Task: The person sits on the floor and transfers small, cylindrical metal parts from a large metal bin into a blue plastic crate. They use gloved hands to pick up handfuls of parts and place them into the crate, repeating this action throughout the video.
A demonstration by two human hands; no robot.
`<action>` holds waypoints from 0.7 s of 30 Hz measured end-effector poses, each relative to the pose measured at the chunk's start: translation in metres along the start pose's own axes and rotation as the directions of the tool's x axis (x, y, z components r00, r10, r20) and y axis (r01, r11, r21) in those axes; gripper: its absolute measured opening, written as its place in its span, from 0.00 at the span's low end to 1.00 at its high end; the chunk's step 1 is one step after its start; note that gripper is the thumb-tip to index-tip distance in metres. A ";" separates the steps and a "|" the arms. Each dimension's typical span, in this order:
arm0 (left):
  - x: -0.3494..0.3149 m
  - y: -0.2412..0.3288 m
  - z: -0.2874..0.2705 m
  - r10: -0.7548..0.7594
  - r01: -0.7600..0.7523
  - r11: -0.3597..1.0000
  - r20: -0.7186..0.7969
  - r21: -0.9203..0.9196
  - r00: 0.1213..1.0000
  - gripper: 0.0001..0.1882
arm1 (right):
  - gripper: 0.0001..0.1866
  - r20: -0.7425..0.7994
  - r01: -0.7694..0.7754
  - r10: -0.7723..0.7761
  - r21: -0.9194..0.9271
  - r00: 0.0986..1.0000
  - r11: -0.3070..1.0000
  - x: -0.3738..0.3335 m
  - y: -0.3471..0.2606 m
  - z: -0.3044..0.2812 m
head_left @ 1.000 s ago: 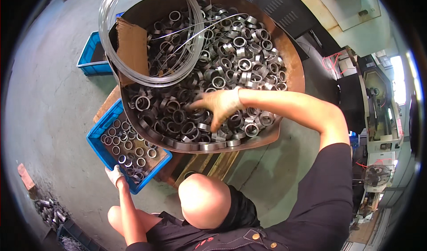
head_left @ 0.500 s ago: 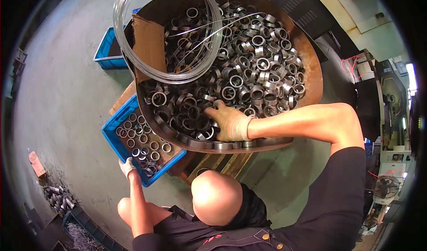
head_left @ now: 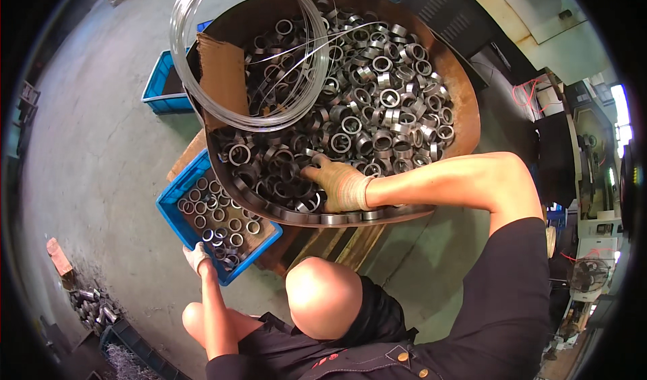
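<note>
Near the lower edge of the brown metal tub [head_left: 465,110], my gloved right hand [head_left: 335,184] touches grey metal rings [head_left: 384,80], grip unclear; my left hand [head_left: 196,256] holds the blue plastic crate [head_left: 253,255]. Raking hard could spill rings.

Ahead of you, a wire coil [head_left: 268,122] overlaps a cardboard piece [head_left: 226,67], with the far blue bin [head_left: 168,104] to their left. On your left, a reddish block [head_left: 59,257] lies near heaped metal pieces [head_left: 93,308] and a dark crate [head_left: 143,345] of shavings [head_left: 125,361]. A fan [head_left: 590,274] is to your right.
</note>
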State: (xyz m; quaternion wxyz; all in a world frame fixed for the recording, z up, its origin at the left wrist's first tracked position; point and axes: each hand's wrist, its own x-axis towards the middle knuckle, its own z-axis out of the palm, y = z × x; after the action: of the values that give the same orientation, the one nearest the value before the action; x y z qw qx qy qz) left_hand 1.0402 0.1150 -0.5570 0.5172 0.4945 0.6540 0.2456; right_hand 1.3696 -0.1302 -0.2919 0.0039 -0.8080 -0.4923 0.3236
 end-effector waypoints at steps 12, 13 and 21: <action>-0.007 0.005 0.002 0.035 -0.037 0.992 0.018 0.118 0.999 0.24 | 0.42 -0.192 0.048 -0.042 0.031 0.980 0.998 0.014 0.018 -0.009; -0.007 0.006 0.001 0.027 -0.027 0.991 0.005 0.133 1.000 0.24 | 0.42 -0.176 0.054 -0.047 0.036 0.983 0.998 0.014 0.018 -0.006; -0.013 0.012 0.008 0.059 -0.055 0.981 -0.018 0.185 0.998 0.24 | 0.43 0.015 0.033 -0.033 -0.035 0.999 0.999 0.013 -0.005 -0.015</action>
State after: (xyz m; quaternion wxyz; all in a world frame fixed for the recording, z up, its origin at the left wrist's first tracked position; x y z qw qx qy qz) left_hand 1.0519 0.1061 -0.5442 0.4542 0.5558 0.6655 0.2045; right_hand 1.3778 -0.1120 -0.2850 -0.0087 -0.7975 -0.5112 0.3203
